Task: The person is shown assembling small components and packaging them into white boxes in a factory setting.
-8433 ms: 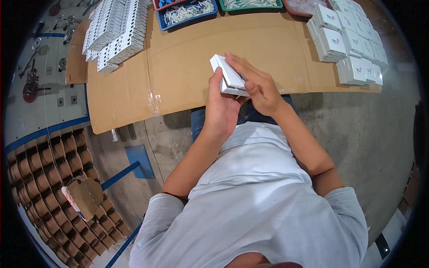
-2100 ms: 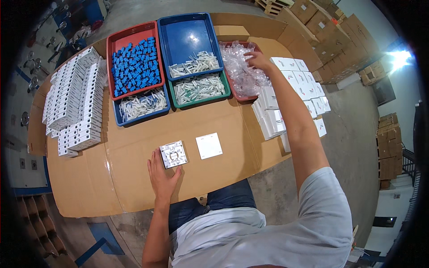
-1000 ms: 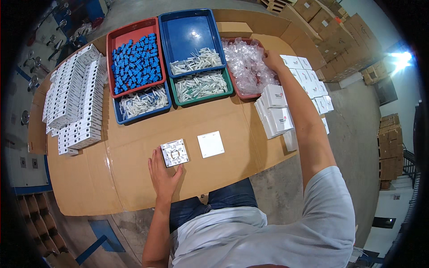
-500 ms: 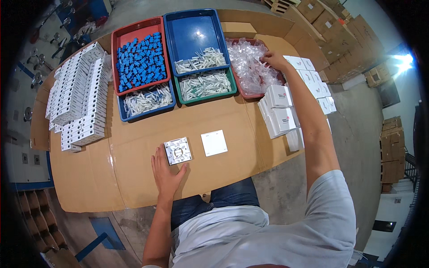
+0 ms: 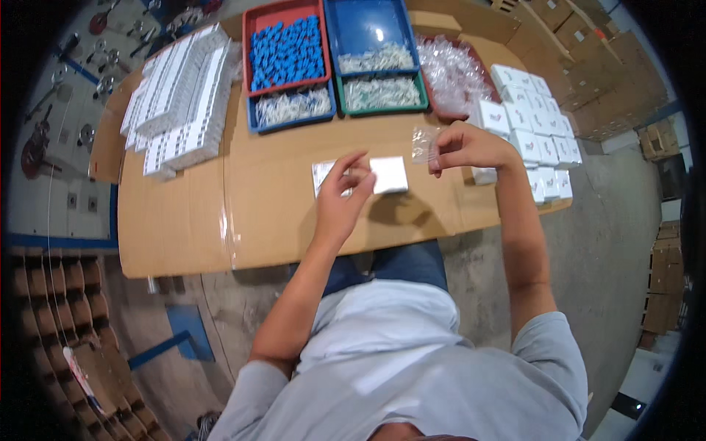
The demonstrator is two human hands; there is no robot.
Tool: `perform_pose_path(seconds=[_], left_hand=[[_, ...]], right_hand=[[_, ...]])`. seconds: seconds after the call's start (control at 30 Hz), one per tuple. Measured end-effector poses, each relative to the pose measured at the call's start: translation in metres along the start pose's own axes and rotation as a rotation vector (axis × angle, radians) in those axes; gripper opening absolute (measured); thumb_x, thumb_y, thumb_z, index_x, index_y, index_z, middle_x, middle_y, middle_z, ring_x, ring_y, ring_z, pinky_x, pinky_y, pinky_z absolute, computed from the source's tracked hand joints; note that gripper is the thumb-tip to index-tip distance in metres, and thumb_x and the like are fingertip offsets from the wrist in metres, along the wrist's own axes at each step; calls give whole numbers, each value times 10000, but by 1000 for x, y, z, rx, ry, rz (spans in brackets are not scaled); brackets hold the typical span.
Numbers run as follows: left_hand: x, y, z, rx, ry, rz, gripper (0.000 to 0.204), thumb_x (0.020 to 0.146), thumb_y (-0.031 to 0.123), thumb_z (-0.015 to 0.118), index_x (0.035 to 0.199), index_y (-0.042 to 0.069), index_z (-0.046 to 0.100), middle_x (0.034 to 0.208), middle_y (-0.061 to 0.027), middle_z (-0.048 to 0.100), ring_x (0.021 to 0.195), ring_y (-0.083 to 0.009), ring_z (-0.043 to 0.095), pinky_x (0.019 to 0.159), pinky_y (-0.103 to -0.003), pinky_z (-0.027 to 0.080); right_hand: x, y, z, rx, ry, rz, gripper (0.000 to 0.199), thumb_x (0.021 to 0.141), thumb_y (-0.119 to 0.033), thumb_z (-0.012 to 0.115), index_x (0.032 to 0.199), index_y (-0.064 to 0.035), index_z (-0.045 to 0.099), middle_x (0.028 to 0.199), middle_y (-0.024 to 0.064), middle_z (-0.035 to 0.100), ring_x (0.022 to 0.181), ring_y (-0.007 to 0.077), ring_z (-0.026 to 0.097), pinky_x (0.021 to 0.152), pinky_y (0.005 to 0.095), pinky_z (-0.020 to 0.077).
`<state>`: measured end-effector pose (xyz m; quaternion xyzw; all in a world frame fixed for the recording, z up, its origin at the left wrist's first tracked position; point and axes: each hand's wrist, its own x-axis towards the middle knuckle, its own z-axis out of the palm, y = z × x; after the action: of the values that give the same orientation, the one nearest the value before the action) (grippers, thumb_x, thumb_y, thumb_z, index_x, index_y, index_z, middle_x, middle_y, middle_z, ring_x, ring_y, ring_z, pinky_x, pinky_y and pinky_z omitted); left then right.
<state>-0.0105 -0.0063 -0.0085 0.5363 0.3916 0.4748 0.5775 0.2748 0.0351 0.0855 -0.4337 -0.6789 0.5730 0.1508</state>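
Observation:
Pinched in my right hand is a small clear plastic bag, raised over the cardboard-covered table in front of the tray of bags. My left hand hovers with thumb and fingers curved apart, nothing seen between them. It partly covers a square white part with a detailed inner face. Just right of its fingertips is a plain white square plate; whether they touch it I cannot tell.
Blue pieces fill a red tray. White pieces lie in two blue trays and a green tray. Clear bags heap in a dark red tray. White boxes stack at left, others at right.
My right hand has come back from the bag tray toward me, bringing a clear bag. My left hand has lifted off the detailed white part and shifted toward the plate. The whole view has shifted.

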Motion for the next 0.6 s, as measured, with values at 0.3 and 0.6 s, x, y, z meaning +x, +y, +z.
perform_pose_path(seconds=[0.3,0.6], left_hand=[[-28,-30,13,-334,12,-245,219,967,201,706,1117,44,680,971,-15,659,831,-98,615,755,-255,510],[-35,-39,16,-617,341,-127,144,988,137,668,1083,38,625,1006,-48,672,922,-112,629,795,-275,512]], right_hand=[[8,38,110,349,10,-22,152,921,-93,662,837,30,697,792,53,695,762,112,650,746,269,520],[18,51,172,511,464,-111,140,972,-119,660,963,12,708,883,41,706,814,98,648,760,245,524]])
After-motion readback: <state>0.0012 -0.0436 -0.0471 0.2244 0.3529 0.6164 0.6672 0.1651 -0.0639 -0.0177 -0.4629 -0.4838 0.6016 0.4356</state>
